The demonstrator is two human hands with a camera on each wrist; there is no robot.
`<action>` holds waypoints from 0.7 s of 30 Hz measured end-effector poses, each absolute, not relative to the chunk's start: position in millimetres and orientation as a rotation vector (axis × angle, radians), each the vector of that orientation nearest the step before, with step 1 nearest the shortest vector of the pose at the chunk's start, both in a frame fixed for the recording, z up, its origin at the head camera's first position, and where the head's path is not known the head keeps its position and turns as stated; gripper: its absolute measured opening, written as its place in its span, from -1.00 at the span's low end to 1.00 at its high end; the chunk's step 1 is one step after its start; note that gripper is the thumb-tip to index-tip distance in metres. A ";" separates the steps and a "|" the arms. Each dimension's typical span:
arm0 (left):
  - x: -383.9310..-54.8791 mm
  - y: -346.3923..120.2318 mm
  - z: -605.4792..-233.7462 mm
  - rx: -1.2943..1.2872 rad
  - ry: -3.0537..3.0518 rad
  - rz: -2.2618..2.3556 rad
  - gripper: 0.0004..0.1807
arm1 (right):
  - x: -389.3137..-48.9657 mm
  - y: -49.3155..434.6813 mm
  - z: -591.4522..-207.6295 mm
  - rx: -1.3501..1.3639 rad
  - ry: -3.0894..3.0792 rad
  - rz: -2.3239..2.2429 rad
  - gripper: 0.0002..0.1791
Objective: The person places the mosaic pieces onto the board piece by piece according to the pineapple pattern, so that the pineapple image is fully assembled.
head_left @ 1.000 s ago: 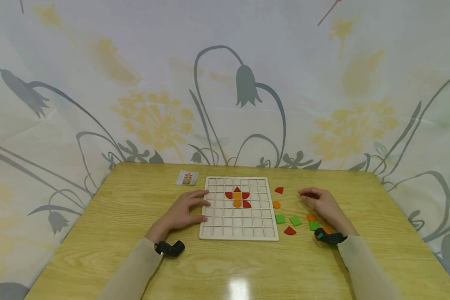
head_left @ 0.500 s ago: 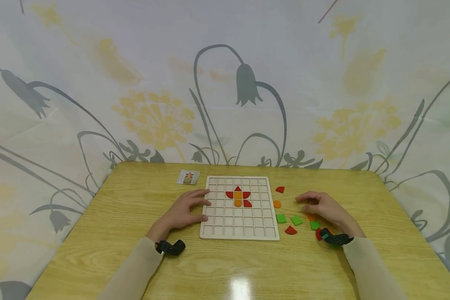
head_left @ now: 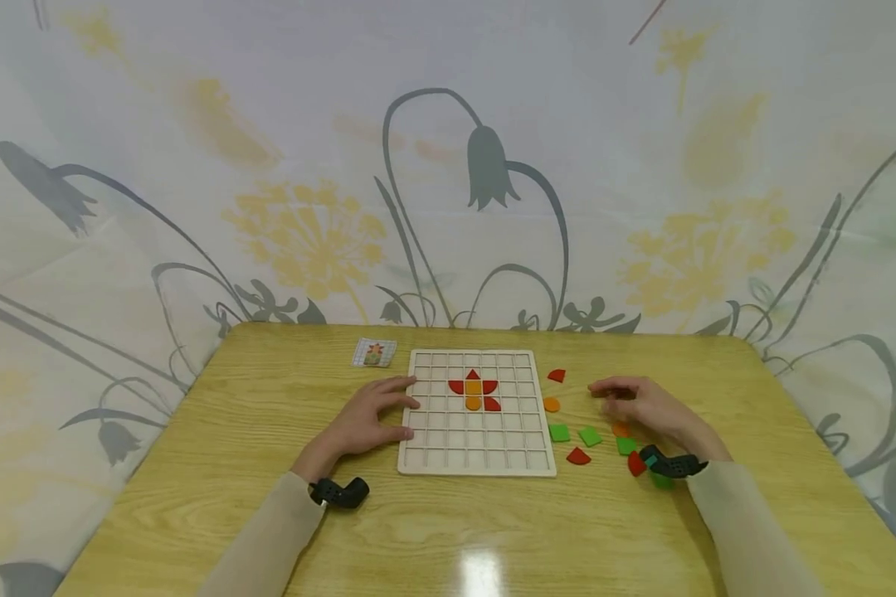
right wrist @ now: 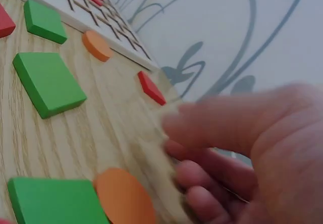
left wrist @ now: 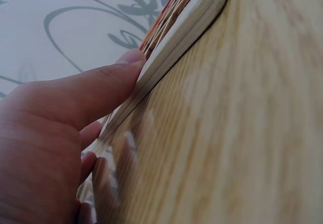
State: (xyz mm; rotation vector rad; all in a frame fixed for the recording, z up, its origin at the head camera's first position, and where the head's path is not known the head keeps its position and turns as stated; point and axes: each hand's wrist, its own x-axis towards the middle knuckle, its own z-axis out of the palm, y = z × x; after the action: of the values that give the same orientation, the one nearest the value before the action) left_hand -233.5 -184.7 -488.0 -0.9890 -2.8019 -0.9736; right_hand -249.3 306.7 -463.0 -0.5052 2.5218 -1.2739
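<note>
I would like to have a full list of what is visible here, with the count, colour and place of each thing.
Grid board: one, pale, middle of the table
Pieces on board: six, four red and two orange, far half
Loose red pieces: three visible, red, right of board
Loose orange discs: two visible, orange, right of board
Loose green pieces: four visible, green, right of board, one partly hidden
Card: one, whitish with coloured picture, left of board
Table: one, yellowish wood, below
Backdrop: one, whitish with grey and yellow plants, behind table
Wrist devices: two, black, one per wrist
Sleeves: two, beige, both forearms
Left hand: one, touching board's left edge
Right hand: one, beside loose pieces
</note>
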 end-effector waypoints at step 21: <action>-231.1 -183.9 -484.5 -1.007 -2.785 -0.996 -0.58 | -288.1 244.5 -477.8 -0.428 2.842 -1.124 -0.70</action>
State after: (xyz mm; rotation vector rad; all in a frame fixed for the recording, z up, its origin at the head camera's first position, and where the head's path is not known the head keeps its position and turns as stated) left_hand -231.1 -183.9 -484.5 -1.0073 -2.7847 -0.9962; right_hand -288.1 244.5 -477.8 -0.4278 2.8417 -1.1244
